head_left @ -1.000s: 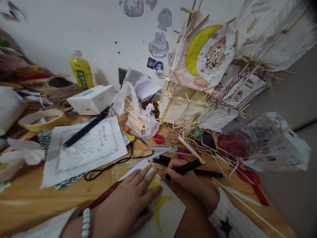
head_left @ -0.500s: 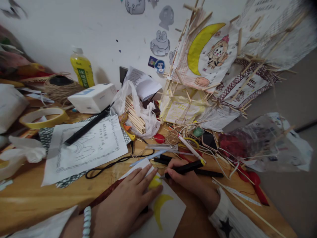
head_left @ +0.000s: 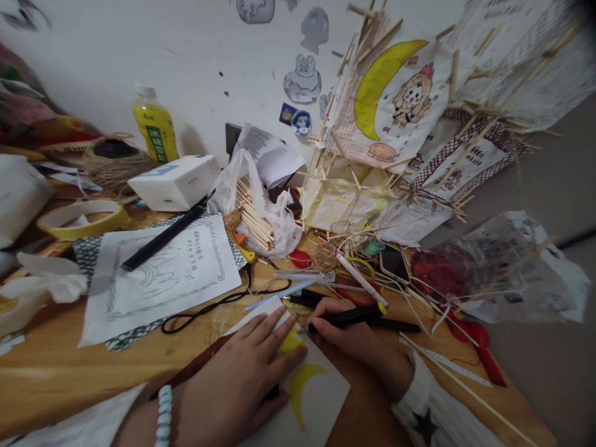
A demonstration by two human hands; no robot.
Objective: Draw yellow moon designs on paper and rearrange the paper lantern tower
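A white sheet of paper [head_left: 326, 397] lies on the wooden table in front of me, with a yellow crescent moon [head_left: 298, 397] coloured on it. Higher on the sheet is a second yellow patch [head_left: 292, 340], partly covered by my fingers. My left hand [head_left: 246, 366] rests flat on the paper, fingers stretched out, a pale bead bracelet at its wrist. In my right hand [head_left: 342, 335] is a black marker with a yellow end [head_left: 354, 315], its tip touching the paper at the yellow patch. Part of the sheet is hidden under my left hand.
Left lie a drawing [head_left: 186, 285] with a black pen [head_left: 162, 239] across it, a tape roll [head_left: 84, 220], a white box [head_left: 174, 183] and a drink bottle [head_left: 156, 127]. Behind my hands are a bag of sticks [head_left: 255, 217] and a phone [head_left: 393, 264]. Stick-framed paper lanterns [head_left: 388, 93] stand back right.
The marker tip has shifted very slightly to the left at the yellow patch. My left hand stays in place on the paper, and the camera view has moved a little.
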